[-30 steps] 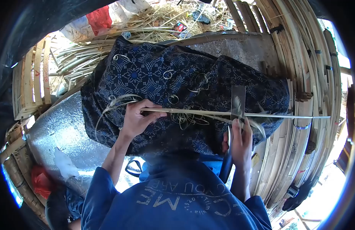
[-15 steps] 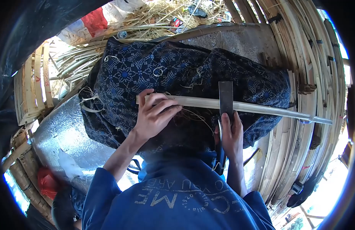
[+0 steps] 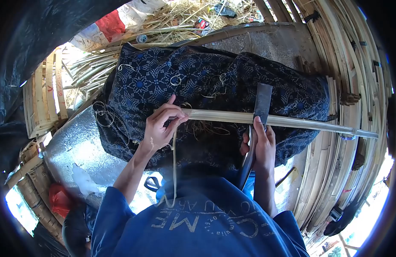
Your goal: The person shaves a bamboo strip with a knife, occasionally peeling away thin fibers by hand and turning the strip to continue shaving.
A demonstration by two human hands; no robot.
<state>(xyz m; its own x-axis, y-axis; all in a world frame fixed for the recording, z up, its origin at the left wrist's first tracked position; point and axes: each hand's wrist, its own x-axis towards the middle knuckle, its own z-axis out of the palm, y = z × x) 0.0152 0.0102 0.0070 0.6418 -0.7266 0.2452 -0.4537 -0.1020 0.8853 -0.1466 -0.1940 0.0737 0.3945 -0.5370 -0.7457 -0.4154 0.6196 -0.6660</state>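
Observation:
My left hand (image 3: 161, 125) pinches the left end of a long pale bundle of thin bamboo strips (image 3: 223, 116). The bundle runs right across the dark blue patterned cloth (image 3: 153, 70) over my lap. My right hand (image 3: 262, 139) is closed on a knife (image 3: 263, 100). Its broad dark blade crosses over the bundle, and its long handle slants down toward my shirt. A thin loose strand (image 3: 174, 167) hangs from below my left hand down over my shirt. Fine curled shavings lie on the cloth.
Long split bamboo strips (image 3: 335, 85) curve along the right side. Cut strips (image 3: 93, 68) and straw lie at the back left. A silvery sheet (image 3: 74, 141) covers the surface at the left, near a red bag (image 3: 59, 200). Wooden slats (image 3: 49, 85) stand at the far left.
The knife has shifted right along the bundle with my right hand, its blade now tilted. My left hand has moved slightly left and pinches more tightly. A loose strand now hangs below it.

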